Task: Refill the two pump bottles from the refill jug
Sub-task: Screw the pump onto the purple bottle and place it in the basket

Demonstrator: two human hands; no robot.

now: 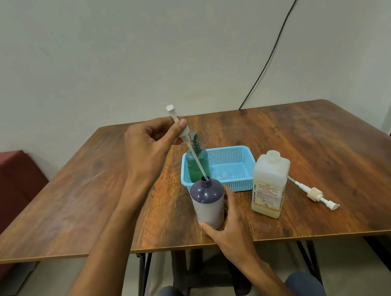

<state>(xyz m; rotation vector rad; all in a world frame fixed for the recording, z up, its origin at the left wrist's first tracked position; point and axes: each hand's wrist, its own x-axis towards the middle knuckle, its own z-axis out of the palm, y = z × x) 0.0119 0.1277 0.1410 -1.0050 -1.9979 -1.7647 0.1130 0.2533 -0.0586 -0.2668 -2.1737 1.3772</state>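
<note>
A dark purple bottle stands open near the table's front edge. My right hand grips its lower body from the right. My left hand pinches a white pump head above it; the pump's long tube slants down with its tip in the bottle's neck. A green pump bottle with its dark pump on stands in the left end of a blue basket. The translucent refill jug stands uncapped to the right, with a little yellowish liquid at its bottom.
A second white pump lies flat on the wooden table right of the jug. A black cable runs down the wall behind. A red seat stands at the left. My knees show under the front edge.
</note>
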